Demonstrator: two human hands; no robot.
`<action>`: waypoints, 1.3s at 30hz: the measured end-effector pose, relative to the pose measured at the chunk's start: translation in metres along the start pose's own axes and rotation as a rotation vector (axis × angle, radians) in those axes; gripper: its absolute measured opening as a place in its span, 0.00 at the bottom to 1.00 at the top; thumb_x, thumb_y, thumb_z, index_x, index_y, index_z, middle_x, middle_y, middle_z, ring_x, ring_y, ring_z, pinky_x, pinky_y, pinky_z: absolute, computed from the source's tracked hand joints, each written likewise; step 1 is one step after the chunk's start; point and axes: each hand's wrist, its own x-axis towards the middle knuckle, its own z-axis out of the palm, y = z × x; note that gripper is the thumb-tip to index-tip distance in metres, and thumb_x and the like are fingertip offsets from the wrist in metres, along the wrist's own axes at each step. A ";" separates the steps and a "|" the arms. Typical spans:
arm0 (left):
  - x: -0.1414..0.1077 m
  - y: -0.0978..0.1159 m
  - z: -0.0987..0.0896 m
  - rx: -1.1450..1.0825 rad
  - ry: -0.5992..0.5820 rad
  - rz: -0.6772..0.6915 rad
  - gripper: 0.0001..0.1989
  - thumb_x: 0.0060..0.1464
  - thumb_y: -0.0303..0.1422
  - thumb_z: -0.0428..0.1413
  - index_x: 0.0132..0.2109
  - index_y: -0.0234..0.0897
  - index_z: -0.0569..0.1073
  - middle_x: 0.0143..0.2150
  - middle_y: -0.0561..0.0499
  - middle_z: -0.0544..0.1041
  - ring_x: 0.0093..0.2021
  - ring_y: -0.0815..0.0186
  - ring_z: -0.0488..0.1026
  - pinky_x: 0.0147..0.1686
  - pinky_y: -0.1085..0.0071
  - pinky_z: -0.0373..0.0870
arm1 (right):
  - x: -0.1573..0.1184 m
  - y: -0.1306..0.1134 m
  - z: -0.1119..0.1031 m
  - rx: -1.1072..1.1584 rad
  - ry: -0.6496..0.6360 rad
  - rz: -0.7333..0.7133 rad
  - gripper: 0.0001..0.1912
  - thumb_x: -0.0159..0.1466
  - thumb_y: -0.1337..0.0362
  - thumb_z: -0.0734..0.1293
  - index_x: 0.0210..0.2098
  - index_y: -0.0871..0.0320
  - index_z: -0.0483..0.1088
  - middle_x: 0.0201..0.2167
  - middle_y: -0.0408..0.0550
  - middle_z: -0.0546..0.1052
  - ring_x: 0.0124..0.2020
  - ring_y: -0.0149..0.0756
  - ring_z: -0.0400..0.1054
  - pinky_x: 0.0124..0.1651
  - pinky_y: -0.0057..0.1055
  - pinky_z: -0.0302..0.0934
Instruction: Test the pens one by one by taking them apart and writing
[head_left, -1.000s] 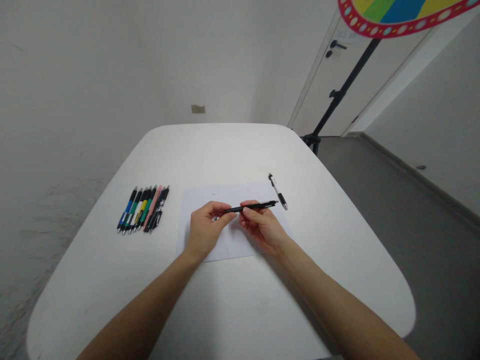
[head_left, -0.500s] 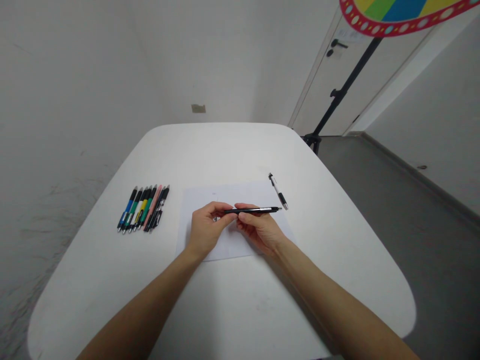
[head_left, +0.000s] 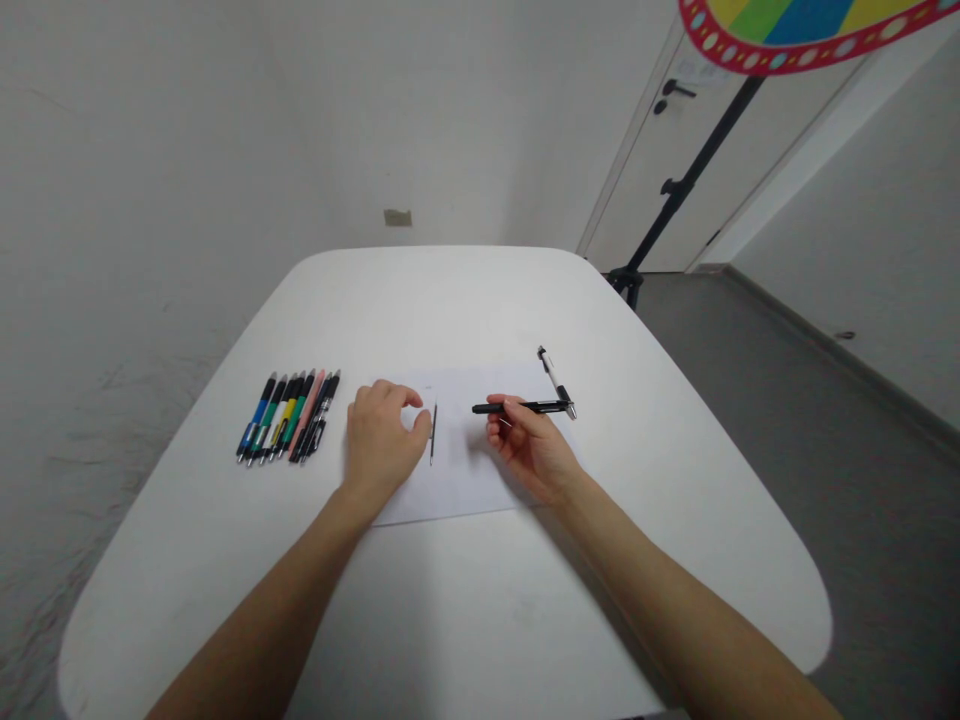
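the black pen (head_left: 546,406), pinched mid-barrel above the white paper (head_left: 465,485) by the right hand (head_left: 531,455), is best held lightly and level, while the left hand (head_left: 384,428), thumb and fingers parted, is best placed clear of the thin rod (head_left: 433,445) beside it.

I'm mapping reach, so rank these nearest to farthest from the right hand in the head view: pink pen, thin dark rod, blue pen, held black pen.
1. Black pen: held in the right hand.
2. Thin dark rod: left, on the paper.
3. Pink pen: farther left, off the paper.
4. Blue pen: left of the pink one.
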 end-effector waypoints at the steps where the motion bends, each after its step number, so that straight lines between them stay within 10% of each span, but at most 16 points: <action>1: 0.000 0.000 -0.001 0.096 -0.048 0.034 0.05 0.53 0.29 0.53 0.35 0.38 0.75 0.39 0.45 0.76 0.45 0.54 0.69 0.45 0.57 0.64 | 0.000 0.000 0.000 0.003 0.000 0.001 0.14 0.47 0.61 0.79 0.30 0.59 0.78 0.23 0.42 0.74 0.26 0.27 0.66 0.27 0.23 0.64; 10: -0.001 0.006 0.012 0.323 -0.205 0.122 0.14 0.56 0.41 0.56 0.40 0.37 0.78 0.44 0.41 0.75 0.47 0.49 0.67 0.43 0.56 0.62 | 0.001 0.001 0.001 0.002 -0.008 0.012 0.14 0.47 0.61 0.79 0.30 0.60 0.77 0.22 0.41 0.74 0.25 0.26 0.67 0.27 0.22 0.64; 39: -0.014 0.025 0.022 0.500 -0.336 0.279 0.11 0.58 0.24 0.49 0.40 0.31 0.76 0.39 0.38 0.75 0.42 0.51 0.69 0.39 0.59 0.60 | 0.004 0.000 0.002 0.026 0.019 0.007 0.15 0.45 0.61 0.80 0.30 0.60 0.78 0.22 0.40 0.74 0.25 0.25 0.67 0.27 0.19 0.65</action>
